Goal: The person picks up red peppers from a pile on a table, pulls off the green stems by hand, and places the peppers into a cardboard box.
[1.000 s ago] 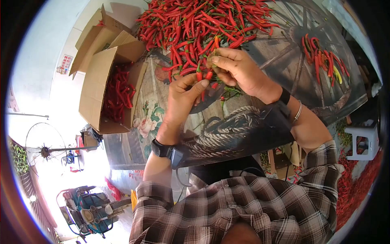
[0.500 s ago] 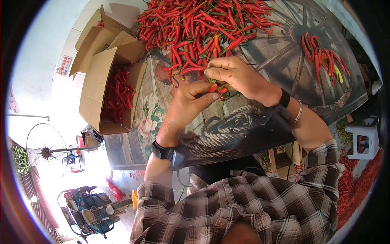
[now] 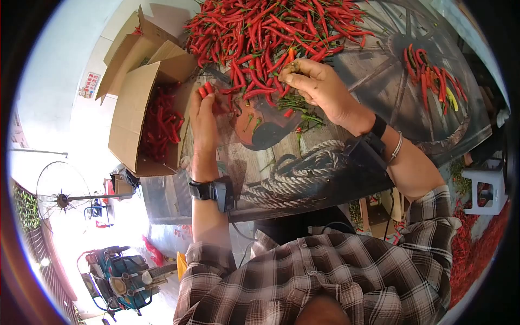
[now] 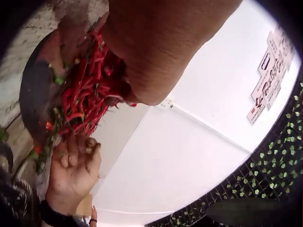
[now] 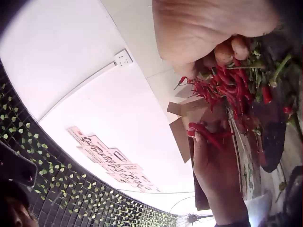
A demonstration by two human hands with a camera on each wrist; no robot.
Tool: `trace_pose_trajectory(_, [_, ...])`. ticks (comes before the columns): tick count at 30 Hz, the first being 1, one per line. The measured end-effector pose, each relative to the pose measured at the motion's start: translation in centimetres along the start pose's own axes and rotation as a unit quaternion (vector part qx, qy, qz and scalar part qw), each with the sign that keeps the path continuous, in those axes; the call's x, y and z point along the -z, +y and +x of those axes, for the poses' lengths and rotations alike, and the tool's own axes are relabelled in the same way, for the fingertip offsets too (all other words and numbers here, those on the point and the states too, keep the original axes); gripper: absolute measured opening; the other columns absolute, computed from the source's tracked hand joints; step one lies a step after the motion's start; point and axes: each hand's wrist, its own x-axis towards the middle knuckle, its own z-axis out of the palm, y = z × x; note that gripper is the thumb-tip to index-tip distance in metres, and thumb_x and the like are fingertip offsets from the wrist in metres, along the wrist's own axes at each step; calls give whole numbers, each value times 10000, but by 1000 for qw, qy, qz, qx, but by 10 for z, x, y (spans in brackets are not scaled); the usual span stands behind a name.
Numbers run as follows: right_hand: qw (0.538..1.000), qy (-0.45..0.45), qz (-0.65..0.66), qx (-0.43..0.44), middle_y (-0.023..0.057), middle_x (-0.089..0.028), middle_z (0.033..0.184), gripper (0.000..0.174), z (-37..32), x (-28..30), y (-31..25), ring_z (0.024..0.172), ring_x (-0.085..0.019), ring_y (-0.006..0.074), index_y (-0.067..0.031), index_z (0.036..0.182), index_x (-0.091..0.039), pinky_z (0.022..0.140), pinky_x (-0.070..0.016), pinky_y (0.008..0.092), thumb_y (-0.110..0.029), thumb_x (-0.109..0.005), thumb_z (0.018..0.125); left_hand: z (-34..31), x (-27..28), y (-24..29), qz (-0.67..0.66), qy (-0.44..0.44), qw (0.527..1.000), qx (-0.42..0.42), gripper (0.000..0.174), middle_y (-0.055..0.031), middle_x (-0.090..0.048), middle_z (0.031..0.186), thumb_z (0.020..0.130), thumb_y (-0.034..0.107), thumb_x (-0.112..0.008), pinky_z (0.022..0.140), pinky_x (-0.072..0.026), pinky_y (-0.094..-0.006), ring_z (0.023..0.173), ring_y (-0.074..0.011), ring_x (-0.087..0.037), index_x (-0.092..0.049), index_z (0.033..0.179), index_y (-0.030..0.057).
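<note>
Red chillies (image 3: 203, 92), at least two, my left hand (image 3: 204, 127) grips; right hand (image 3: 326, 95) pinches greenish bit (image 3: 293, 67); one stool (image 3: 470, 174), head view only.

Bare counter (image 3: 371, 89) gives passage between pile (image 3: 271, 32) and small heap (image 3: 428, 81). The box (image 3: 127, 119) stands in the way beyond the left hand (image 3: 204, 127).

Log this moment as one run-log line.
left hand: holds red chilies beside open cardboard box | right hand: fingers curled near chili pile, any grip unclear | green stems: on table
</note>
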Motion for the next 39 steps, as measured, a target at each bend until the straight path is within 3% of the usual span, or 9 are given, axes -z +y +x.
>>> trace_pose_trajectory(4, [999,-28,-36,-14,-84,-395,623,159,1,3,4,514,-313,10,-47,947,-605,455,-242,193,-187,-535,925,14,4,-16,318,21,944,-84,209,-100,-610,867,851,119,-506,713,-462,-298,774,-182,-604,-559,1030,23])
trace_pose_trajectory(8, [998,-27,-39,-29,-80,-404,622,164,1,3,8,516,-323,10,-42,933,-603,454,-248,196,-193,-539,924,9,-5,-18,340,-24,932,-125,238,-140,-612,886,829,89,-514,725,-459,-354,813,-258,-615,-566,1053,29])
trace_pose_trajectory(10, [997,-48,-26,-47,-75,-409,618,163,3,6,11,515,-329,10,-39,919,-600,452,-251,197,-190,-537,926,3,-11,-3,323,-47,944,-48,233,-158,-619,906,822,73,-540,736,-453,-382,845,-312,-611,-587,1047,32])
trace_pose_trajectory(14, [997,-50,-31,-52,-75,-407,614,158,2,4,8,513,-332,10,-42,903,-598,450,-249,196,-186,-538,925,10,-5,-13,400,-43,907,-124,212,-112,-634,865,835,77,-572,742,-455,-306,813,-187,-606,-600,1036,13])
trace_pose_trajectory(16, [996,-58,-33,-57,-77,-409,615,160,1,5,7,513,-335,9,-41,898,-599,449,-250,194,-186,-537,925,9,-5,-13,414,-47,896,-155,183,-160,-622,920,829,99,-585,716,-454,-388,842,-325,-606,-593,1002,40])
trace_pose_trajectory(25, [995,-66,-36,-63,-58,-485,654,152,2,4,8,516,-356,12,-26,895,-606,457,-270,185,-156,-531,913,3,-7,-3,406,-40,910,-70,201,-173,-614,893,845,159,-602,711,-450,-398,833,-339,-597,-583,976,7])
trace_pose_trajectory(34, [994,-78,-51,-49,-48,-491,654,167,4,6,14,516,-362,17,-19,902,-611,461,-282,192,-161,-525,919,0,-4,-5,510,-29,847,-150,218,-153,-611,880,847,182,-617,739,-447,-402,827,-324,-597,-594,969,3])
trace_pose_trajectory(38, [994,-71,-43,-66,-46,-485,651,171,2,6,11,511,-357,19,-18,902,-611,460,-278,195,-168,-530,919,-1,6,4,266,-31,960,-79,206,-75,-589,844,887,193,-590,601,-437,-319,689,-194,-555,-584,976,7])
trace_pose_trajectory(39, [995,-70,-54,-51,-45,-483,646,172,3,6,12,513,-363,18,-16,920,-615,459,-285,195,-169,-535,918,-1,9,12,86,-80,993,-18,187,-46,-590,875,909,183,-567,537,-389,-262,643,-135,-489,-578,1002,21])
